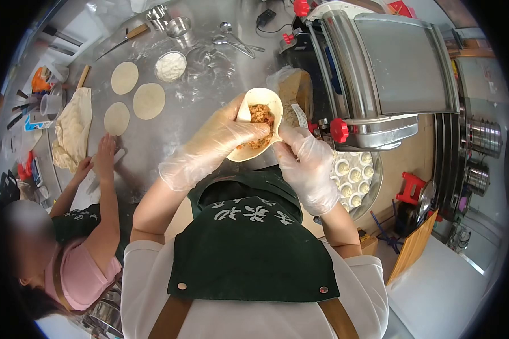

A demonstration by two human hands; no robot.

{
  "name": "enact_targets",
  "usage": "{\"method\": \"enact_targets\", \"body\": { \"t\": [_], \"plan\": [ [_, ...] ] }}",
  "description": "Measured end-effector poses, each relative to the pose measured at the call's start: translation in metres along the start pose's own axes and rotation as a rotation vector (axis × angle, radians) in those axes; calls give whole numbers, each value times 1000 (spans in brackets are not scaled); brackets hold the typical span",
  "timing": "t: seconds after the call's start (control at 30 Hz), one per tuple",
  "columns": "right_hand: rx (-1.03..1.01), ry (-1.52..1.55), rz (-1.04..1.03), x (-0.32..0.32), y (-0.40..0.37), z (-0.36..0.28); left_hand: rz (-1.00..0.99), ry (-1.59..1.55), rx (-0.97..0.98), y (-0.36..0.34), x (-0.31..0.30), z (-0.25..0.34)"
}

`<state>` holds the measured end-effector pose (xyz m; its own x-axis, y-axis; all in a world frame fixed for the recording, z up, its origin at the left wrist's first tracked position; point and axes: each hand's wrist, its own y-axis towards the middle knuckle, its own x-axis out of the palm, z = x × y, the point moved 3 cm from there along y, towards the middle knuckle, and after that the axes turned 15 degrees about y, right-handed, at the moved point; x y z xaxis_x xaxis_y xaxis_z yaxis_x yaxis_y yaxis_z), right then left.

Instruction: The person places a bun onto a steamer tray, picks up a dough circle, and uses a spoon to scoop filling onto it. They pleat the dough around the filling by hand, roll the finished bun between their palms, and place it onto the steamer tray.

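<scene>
A round dumpling wrapper (258, 95) is held up in front of the chest, above the near edge of the steel worktop (209, 73), and a mound of brownish filling (259, 116) is seen in its middle. The wrapper is cupped in the left hand (209, 148), which is covered by a clear glove; its fingers (240, 131) are curled across the wrapper's lower edge, close together, with the thumb laid along the left rim. The right hand (308, 164), gloved as well, is brought in from the other side, and the wrapper's right edge is pinched between its thumb and forefinger. The dough is folded partway up around the filling, open at the top.

Further back on the worktop, three flat dough rounds (149, 101) are laid near one another, with a bowl of flour (170, 66) just behind them. A metal dough machine (390, 68) with a red knob (339, 130) is set to the right, and a round tray of finished dumplings (353, 175) is seen below it. At the left, a co-worker's hand (104, 151) is rested on the worktop beside a folded dough sheet (73, 127).
</scene>
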<state>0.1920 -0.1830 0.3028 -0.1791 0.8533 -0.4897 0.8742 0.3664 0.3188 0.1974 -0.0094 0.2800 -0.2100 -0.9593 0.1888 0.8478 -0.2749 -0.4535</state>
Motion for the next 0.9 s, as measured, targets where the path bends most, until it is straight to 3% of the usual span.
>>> {"method": "enact_targets", "body": {
  "t": [0.07,0.17,0.27,0.47,0.57,0.67,0.77,0.9],
  "plan": [
    [-68,-2,-10,1,-2,2,-3,-28,-3,-1,-1,-2],
    [277,324,177,13,-17,25,2,47,29,-1,0,-1],
    [561,421,182,10,-10,15,-3,99,38,-3,0,0],
    [0,89,4,5,-8,7,-98,183,77,-2,-1,5],
    [14,-66,-88,1,-1,-8,-121,148,96,-6,0,11],
    [-85,94,26,5,-7,3,-143,126,90,-4,-2,5],
    [268,314,181,9,-10,0,-151,212,57,-4,-1,3],
    [126,145,37,3,-6,-6,-152,331,69,-8,1,9]
  ]
}}
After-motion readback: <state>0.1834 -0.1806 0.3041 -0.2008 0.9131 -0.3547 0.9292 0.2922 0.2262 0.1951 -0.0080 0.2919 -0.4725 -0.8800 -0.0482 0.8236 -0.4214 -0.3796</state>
